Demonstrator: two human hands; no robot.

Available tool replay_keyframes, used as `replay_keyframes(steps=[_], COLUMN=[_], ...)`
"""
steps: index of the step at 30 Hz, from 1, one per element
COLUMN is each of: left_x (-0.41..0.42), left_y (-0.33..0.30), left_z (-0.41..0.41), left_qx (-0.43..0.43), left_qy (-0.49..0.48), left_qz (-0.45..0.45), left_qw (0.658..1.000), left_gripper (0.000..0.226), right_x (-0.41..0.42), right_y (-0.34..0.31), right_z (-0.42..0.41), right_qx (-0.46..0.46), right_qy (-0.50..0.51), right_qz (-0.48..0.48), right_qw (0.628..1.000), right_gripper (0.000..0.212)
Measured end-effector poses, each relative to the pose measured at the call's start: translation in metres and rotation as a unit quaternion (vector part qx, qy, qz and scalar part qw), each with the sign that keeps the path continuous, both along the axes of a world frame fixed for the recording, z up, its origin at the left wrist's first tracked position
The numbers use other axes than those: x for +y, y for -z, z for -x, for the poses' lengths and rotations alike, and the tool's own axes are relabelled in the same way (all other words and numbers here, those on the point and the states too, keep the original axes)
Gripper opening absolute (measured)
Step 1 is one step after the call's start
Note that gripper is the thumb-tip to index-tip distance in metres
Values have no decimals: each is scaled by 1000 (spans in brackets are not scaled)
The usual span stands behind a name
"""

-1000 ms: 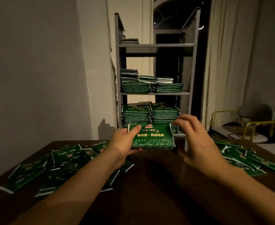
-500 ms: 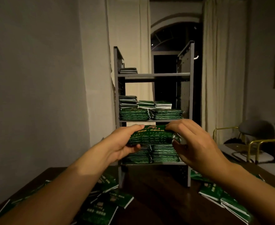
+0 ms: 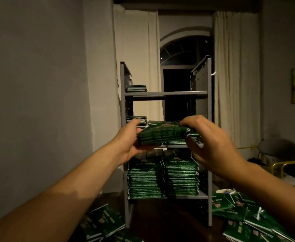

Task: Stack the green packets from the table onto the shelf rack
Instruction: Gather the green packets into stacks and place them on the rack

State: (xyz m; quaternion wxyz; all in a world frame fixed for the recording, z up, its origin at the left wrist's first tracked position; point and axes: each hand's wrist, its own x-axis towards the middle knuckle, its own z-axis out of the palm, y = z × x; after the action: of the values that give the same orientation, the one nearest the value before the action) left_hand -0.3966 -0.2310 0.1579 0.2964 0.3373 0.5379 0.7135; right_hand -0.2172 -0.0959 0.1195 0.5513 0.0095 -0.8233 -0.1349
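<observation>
A bundle of green packets (image 3: 162, 134) is held flat between both hands at the level of the middle shelf of the grey metal shelf rack (image 3: 208, 109). My left hand (image 3: 128, 142) grips its left end and my right hand (image 3: 211, 142) grips its right end, fingers over the top. Behind the bundle, packets on the middle shelf (image 3: 193, 137) are mostly hidden. Two tall stacks of green packets (image 3: 162, 179) fill the bottom shelf. A short pile (image 3: 136, 88) lies on the top shelf's left side.
Loose green packets lie on the dark table at the lower left (image 3: 105, 222) and lower right (image 3: 248, 217). Pale curtains (image 3: 235, 84) flank a dark arched window behind the rack. A chair with brass-coloured arms (image 3: 281, 154) stands at the right.
Both hands have lifted the bundle from table height up to the middle shelf, and the view has tilted upward. The bundle now lies flat, edge-on to me.
</observation>
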Motion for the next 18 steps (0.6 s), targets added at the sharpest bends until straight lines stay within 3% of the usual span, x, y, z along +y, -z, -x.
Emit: replay_keyframes(steps=[2,3,4,6,7,9,12,18], left_x=[7,12,16,23,26,35,47,65], left_y=[-3,-1,5,18,24,32,34,31], left_z=[12,20,28,37,38,38,33,39], left_qx=[90,207,352,590,653,716,741,736], left_qy=[-82,-138,-190,-233,-229,-221,-215,-239], left_qz=[-8,8,31,83,96,103,125,137], left_qw=[993,968,916,769,715,654,624,619], left_gripper=[40,39,34,29,32,40,44,49], right_x=[10,16,21,33,36,43,48,64], right_y=[-13,-20,-26,-32,-34,-35,-37,-42], right_z=[4,5,7,17,23,40,65,113], right_qx=[36,53,63,61,51,22,9,-1], right_qy=[13,28,45,87,113,154,191,228], right_qz=[14,18,21,13,-1,-26,-55,-67], right_qw=[999,998,997,994,992,987,980,971], right_gripper=[37,37,36,36,37,39,37,31])
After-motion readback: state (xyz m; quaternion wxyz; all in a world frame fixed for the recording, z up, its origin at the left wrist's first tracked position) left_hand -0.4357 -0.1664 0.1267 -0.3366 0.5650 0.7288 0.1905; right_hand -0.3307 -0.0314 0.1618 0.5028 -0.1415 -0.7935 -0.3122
